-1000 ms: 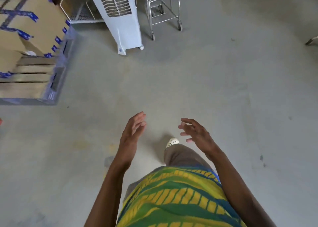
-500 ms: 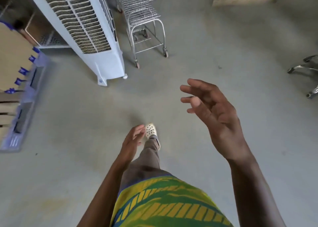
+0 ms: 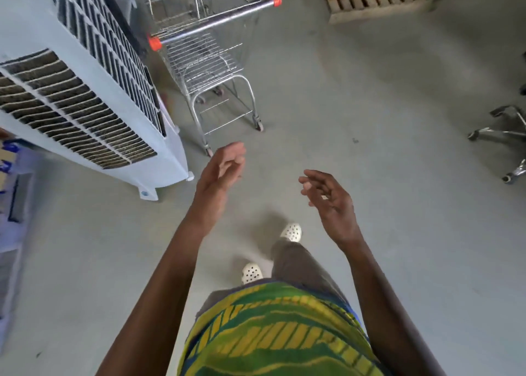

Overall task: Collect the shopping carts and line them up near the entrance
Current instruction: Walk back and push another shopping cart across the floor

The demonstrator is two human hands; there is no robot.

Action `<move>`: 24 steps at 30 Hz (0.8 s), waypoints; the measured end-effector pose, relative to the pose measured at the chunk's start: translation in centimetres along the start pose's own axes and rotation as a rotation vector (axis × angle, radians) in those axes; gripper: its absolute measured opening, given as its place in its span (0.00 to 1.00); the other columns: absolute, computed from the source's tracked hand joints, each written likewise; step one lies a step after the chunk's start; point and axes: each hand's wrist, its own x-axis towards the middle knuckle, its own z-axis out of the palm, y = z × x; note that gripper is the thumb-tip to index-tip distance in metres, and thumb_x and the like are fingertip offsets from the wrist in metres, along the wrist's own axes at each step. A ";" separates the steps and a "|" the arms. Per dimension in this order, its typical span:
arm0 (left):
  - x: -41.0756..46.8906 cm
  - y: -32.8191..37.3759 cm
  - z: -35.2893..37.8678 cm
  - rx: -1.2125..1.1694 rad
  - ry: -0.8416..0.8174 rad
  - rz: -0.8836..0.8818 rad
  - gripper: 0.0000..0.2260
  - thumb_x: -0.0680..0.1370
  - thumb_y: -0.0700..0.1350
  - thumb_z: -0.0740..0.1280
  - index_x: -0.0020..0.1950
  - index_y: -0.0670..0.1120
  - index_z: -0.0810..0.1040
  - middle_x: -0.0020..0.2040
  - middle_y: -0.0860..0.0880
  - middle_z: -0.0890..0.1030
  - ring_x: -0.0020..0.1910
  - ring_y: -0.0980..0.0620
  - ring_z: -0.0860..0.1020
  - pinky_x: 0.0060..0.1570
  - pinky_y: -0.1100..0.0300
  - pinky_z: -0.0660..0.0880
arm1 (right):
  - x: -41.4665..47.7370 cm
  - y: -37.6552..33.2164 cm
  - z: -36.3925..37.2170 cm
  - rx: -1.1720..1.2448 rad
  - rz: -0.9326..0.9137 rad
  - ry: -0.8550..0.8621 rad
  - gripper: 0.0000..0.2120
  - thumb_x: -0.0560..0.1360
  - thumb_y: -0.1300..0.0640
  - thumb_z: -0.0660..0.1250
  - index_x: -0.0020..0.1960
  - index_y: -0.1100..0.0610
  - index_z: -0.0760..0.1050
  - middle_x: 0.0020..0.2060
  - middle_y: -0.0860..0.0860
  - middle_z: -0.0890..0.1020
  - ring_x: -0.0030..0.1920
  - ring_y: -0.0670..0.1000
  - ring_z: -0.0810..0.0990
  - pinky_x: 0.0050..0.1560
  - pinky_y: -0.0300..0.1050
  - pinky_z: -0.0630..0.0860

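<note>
Ahead, one shopping cart (image 3: 209, 65) stands on the floor (image 3: 355, 96) just beside the white air cooler (image 3: 82, 91). Its orange-capped handle (image 3: 216, 19) is turned toward us, which suits a two-handed grab. Our left hand (image 3: 220, 170) and right hand (image 3: 331, 202) hover short of it, fingers loosely curled and holding nothing, raised apart, we judge, to meet the bar.

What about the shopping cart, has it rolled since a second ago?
No. The shopping cart keeps its spot beside the air cooler; only the camera neared.
</note>
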 end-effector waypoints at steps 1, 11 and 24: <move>1.8 1.0 -0.1 0.009 0.003 0.031 0.23 0.80 0.56 0.64 0.71 0.47 0.74 0.67 0.50 0.79 0.66 0.48 0.78 0.61 0.53 0.77 | 2.7 1.3 0.2 -0.015 0.037 -0.009 0.13 0.80 0.48 0.70 0.64 0.46 0.79 0.57 0.45 0.86 0.57 0.51 0.84 0.61 0.65 0.78; 22.0 6.2 0.9 0.059 0.127 0.183 0.15 0.84 0.44 0.60 0.69 0.42 0.74 0.66 0.45 0.80 0.65 0.43 0.79 0.62 0.34 0.75 | 28.7 1.1 -0.6 -0.117 0.089 -0.266 0.11 0.78 0.45 0.72 0.60 0.44 0.81 0.52 0.44 0.87 0.53 0.47 0.85 0.53 0.46 0.78; 40.6 3.7 -3.7 0.540 0.353 0.066 0.16 0.77 0.46 0.75 0.63 0.45 0.78 0.62 0.50 0.81 0.59 0.59 0.78 0.50 0.66 0.77 | 51.3 -14.4 4.6 0.019 -0.175 -0.390 0.07 0.81 0.51 0.70 0.59 0.48 0.82 0.52 0.44 0.86 0.53 0.48 0.84 0.55 0.46 0.79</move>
